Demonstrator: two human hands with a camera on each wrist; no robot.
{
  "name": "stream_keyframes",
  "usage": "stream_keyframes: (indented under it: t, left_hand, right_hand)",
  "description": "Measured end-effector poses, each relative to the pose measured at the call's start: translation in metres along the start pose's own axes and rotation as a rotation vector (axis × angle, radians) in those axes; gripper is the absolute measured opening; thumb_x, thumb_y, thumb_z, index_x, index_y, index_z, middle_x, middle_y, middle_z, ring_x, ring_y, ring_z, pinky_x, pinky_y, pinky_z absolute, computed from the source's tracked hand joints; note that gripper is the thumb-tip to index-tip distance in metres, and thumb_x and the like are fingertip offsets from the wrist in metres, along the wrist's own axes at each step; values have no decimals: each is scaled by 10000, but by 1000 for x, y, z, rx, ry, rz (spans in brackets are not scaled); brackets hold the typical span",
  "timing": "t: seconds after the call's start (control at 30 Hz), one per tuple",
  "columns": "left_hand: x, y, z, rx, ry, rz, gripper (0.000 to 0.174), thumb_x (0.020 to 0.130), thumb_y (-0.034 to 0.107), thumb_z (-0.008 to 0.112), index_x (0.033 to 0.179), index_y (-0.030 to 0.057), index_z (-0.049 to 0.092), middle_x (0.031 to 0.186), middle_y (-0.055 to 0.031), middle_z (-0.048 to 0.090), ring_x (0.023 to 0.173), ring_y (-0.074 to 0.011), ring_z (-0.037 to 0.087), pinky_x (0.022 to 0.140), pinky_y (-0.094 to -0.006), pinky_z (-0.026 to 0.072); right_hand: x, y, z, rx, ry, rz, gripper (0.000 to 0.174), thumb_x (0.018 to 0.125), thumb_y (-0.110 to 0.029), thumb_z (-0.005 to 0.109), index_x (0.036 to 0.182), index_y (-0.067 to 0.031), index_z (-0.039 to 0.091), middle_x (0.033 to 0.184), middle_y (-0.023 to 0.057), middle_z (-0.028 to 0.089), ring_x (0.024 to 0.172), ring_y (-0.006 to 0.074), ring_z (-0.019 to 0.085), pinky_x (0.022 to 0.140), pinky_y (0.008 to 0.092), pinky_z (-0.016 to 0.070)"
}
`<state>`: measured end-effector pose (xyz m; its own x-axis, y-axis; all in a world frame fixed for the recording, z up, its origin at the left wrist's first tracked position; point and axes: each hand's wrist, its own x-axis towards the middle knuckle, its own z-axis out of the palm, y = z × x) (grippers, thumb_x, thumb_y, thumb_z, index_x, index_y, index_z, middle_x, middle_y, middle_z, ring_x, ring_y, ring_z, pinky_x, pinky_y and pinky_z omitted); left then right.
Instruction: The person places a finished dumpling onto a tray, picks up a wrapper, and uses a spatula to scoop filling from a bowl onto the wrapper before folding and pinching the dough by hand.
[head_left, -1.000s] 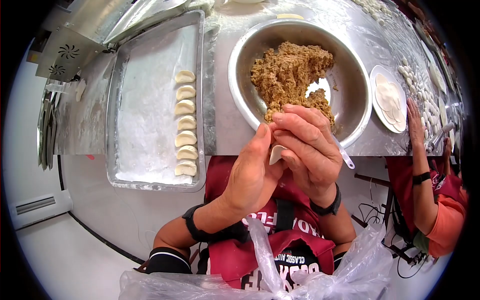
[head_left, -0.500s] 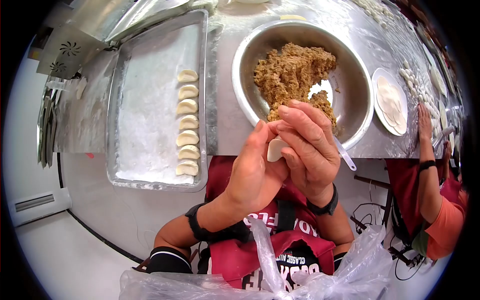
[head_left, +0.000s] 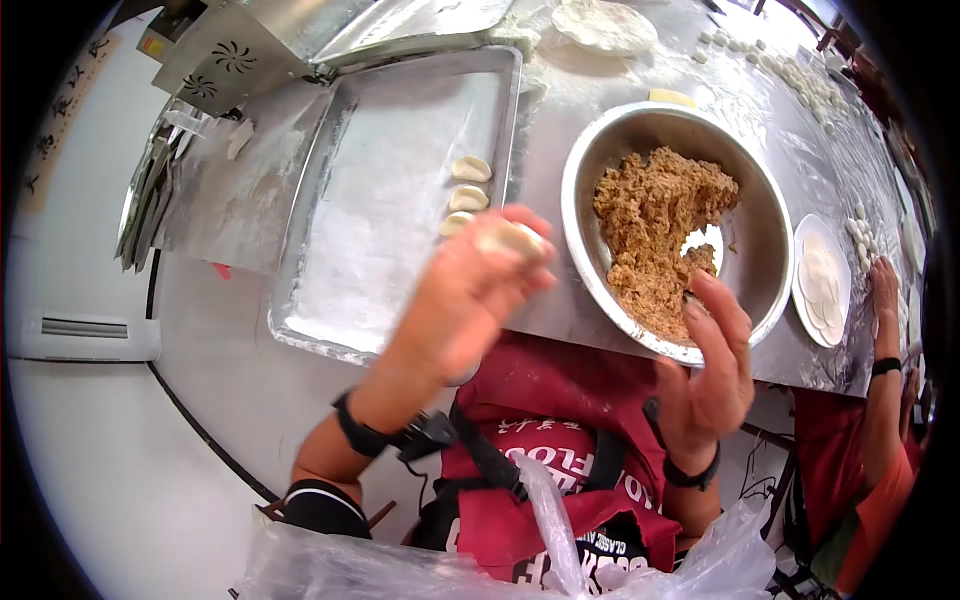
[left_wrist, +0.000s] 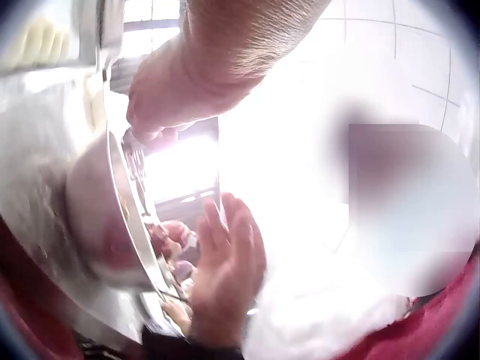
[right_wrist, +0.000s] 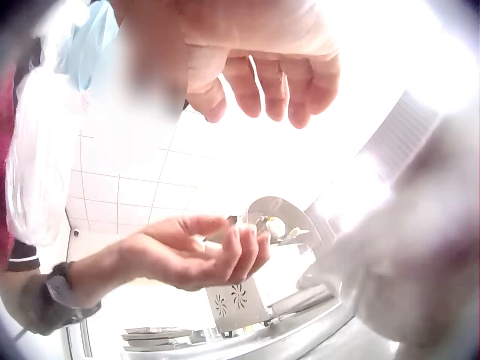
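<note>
Over the right edge of the metal tray (head_left: pixel 330 240), my left hand (head_left: pixel 455 295) holds a pale folded dumpling (head_left: pixel 508 242) between thumb and fingers, slightly blurred. Finished dumplings (head_left: pixel 468 198) lie in a column along that side of the tray, the lower ones hidden behind this hand. My right hand (head_left: pixel 712 375) is raised at the near rim of the steel bowl (head_left: pixel 580 215), its fingers loosely bent and holding nothing. Brown minced filling (head_left: pixel 650 220) fills much of the bowl. In the right wrist view, the right hand (right_wrist: pixel 262 45) hangs above the left hand (right_wrist: pixel 195 251).
A white plate of round wrappers (head_left: pixel 820 285) stands right of the bowl. Beyond it are small dough pieces (head_left: pixel 800 80) and another person's hand (head_left: pixel 885 290). A floury dough mound (head_left: pixel 605 25) sits at the back, and a vented metal box (head_left: pixel 230 65) stands behind the tray.
The two hands were together before the bowl, working the wrapper; they have parted. My left hand has carried the dumpling left toward the tray, the right has moved right, and the head view has shifted.
</note>
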<state>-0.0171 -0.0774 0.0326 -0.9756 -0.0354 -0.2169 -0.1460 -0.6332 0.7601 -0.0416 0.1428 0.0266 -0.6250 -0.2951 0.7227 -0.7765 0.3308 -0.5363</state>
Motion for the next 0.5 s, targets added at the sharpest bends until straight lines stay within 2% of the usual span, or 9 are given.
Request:
stream_keyframes:
  t: [0.1, 0.17, 0.23, 0.37, 0.47, 0.5]
  left_hand:
    - [23, 52, -46, 125, 27, 111, 308, 825, 72, 458, 1110, -42, 484, 1093, -125, 522, 989, -209, 533, 869, -342, 449]
    - [44, 75, -68, 214, 213, 153, 259, 846, 77, 468, 1085, -19, 499, 1041, -122, 552, 955, -218, 555, 835, -357, 476]
    - [68, 90, -93, 340, 258, 146, 251, 837, 65, 494, 1076, -12, 505, 1028, -117, 557, 940, -211, 563, 822, -344, 488]
    - [113, 88, -117, 696, 276, 104, 267, 807, 41, 535, 1068, -11, 511, 1015, -99, 559, 904, -185, 575, 795, -309, 510]
    - [143, 82, -128, 888, 206, 43, 273, 783, 39, 549, 1049, -19, 523, 994, -80, 561, 898, -160, 572, 791, -292, 517]
    - [150, 80, -127, 949, 184, 22, 240, 771, 48, 546, 1002, -17, 555, 941, -67, 576, 858, -145, 578, 775, -282, 515]
  right_hand:
    - [-3, 1, -16, 20, 75, 4, 249, 767, -66, 619, 971, 65, 560, 1074, 252, 552, 973, 344, 570, 843, 400, 457]
    - [-3, 3, -25, 46, 109, 0, 206, 785, -16, 584, 971, 69, 556, 1076, 261, 549, 951, 317, 587, 816, 368, 483]
    - [-2, 4, -33, -1, 100, 23, 200, 788, 7, 570, 980, 62, 558, 1082, 262, 546, 945, 313, 590, 812, 365, 487]
    - [-1, 8, -40, -48, 109, 63, 212, 783, 46, 548, 995, 53, 559, 1094, 264, 539, 936, 307, 595, 807, 369, 492]
    - [-3, 12, -45, -63, 118, 94, 197, 789, 44, 538, 984, 55, 563, 1095, 260, 543, 925, 304, 599, 796, 363, 495]
    - [-3, 12, -48, -77, 112, 106, 189, 791, 40, 537, 978, 56, 564, 1093, 258, 544, 922, 303, 600, 793, 362, 496]
